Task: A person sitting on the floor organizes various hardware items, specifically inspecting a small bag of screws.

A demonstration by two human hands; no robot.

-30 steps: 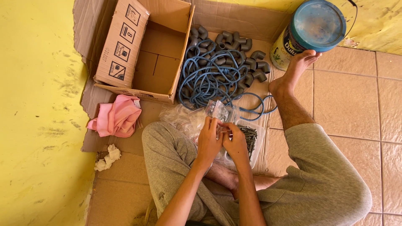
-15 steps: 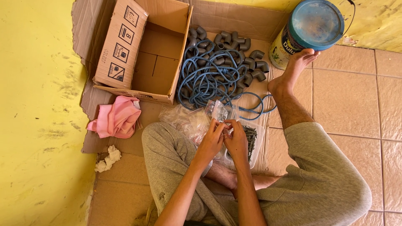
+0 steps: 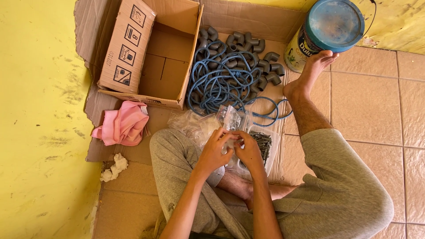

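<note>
I sit on the floor with both hands together over my lap. My left hand (image 3: 215, 149) and my right hand (image 3: 249, 151) both pinch a small clear plastic bag (image 3: 231, 118) that stands up between the fingertips. Just right of my right hand lies an open clear bag of dark screws (image 3: 264, 142). More crumpled clear plastic bags (image 3: 195, 125) lie left of my hands. What is inside the held bag is too small to tell.
A coil of blue rope (image 3: 221, 82) lies over a heap of grey pipe elbows (image 3: 254, 55) on flattened cardboard (image 3: 128, 199). An open empty cardboard box (image 3: 146, 57) stands at left, a pink cloth (image 3: 122, 124) below it. A blue-lidded paint bucket (image 3: 330, 28) touches my foot.
My hands stay together on the small clear bag; the fingers shifted slightly on it. Nothing else moved.
</note>
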